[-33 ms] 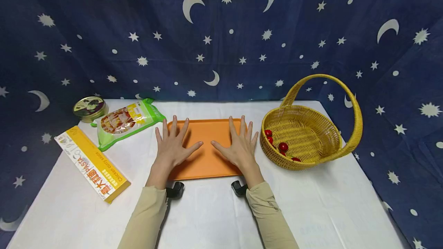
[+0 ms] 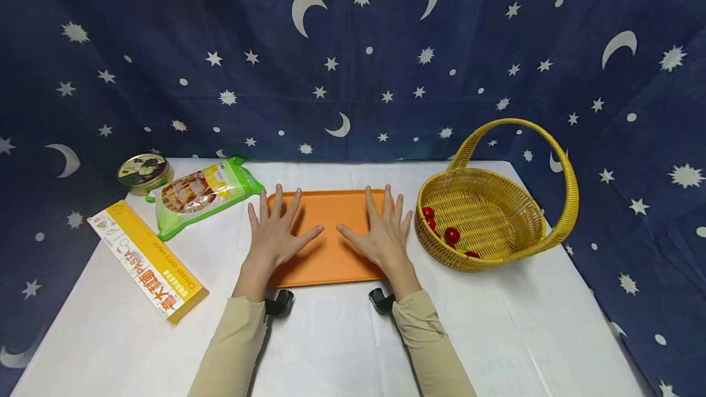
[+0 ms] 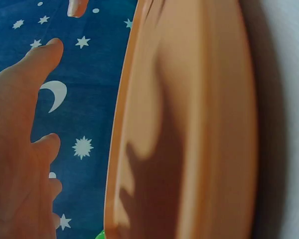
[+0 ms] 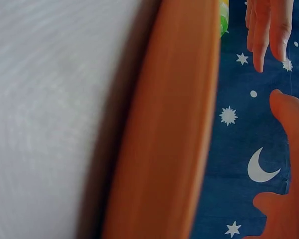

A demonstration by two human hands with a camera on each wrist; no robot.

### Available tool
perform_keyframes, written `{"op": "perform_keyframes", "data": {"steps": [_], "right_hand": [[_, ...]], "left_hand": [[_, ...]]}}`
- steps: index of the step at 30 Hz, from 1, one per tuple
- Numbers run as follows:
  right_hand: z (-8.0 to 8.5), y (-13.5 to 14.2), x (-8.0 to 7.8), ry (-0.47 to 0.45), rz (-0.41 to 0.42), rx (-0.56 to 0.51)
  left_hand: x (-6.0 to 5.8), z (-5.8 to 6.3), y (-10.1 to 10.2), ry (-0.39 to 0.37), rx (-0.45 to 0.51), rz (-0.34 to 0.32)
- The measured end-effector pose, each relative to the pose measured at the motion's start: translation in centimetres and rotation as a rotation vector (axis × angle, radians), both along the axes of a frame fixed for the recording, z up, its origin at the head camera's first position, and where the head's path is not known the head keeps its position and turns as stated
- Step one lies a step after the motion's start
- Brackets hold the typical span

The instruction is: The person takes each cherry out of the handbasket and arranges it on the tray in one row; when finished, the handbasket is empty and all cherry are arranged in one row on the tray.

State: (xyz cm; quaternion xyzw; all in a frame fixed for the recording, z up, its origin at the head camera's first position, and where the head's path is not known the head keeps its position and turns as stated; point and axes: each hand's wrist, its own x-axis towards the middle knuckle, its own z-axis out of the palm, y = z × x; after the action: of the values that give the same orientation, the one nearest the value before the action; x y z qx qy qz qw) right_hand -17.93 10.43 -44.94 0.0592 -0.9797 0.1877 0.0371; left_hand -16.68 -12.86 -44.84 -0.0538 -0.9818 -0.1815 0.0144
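Note:
An orange rectangular tray (image 2: 330, 216) with a raised rim lies on the white tablecloth in the middle. Over its left part my left hand (image 2: 276, 241) is held palm down, fingers spread and straight, thumb toward the centre. My right hand (image 2: 383, 241) mirrors it over the right part, its fingers also spread. Neither hand holds anything, and the thumbs stay apart. In the left wrist view, the left hand (image 3: 15, 124) is above the tray surface (image 3: 144, 124), with finger shadows falling on it. The right wrist view shows the right hand (image 4: 284, 214) beyond the tray's edge (image 4: 162, 124).
To the right stands a yellow wicker basket (image 2: 535, 213) with a tall handle and several shiny red round fruits (image 2: 452, 234). At left are a pasta box (image 2: 149, 262), a green-edged food bag (image 2: 204, 195) and a round tin (image 2: 143, 173). A dark blue star-patterned cloth (image 2: 364, 121) hangs behind.

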Motion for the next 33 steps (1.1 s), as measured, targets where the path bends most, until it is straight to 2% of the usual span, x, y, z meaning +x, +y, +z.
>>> {"op": "perform_keyframes", "data": {"steps": [3, 10, 17, 24, 33], "right_hand": [[0.2, -0.2, 0.1, -0.003, 0.008, -0.011], [0.5, -0.3, -0.3, 0.034, 0.021, -0.036], [0.2, -0.5, 0.0, 0.01, 0.038, -0.035], [0.1, -0.1, 0.1, 0.022, 0.035, -0.011], [0.9, -0.6, 0.3, 0.012, 0.071, -0.079]], "left_hand": [[0.2, 0.1, -0.1, -0.005, -0.003, 0.006], [-0.1, 0.4, 0.4, 0.012, 0.022, -0.008], [0.9, -0.4, 0.3, -0.005, 0.048, 0.025], [0.9, -1.4, -0.4, -0.043, 0.147, 0.026], [0.7, -1.5, -2.8, 0.013, 0.273, 0.077]]}}
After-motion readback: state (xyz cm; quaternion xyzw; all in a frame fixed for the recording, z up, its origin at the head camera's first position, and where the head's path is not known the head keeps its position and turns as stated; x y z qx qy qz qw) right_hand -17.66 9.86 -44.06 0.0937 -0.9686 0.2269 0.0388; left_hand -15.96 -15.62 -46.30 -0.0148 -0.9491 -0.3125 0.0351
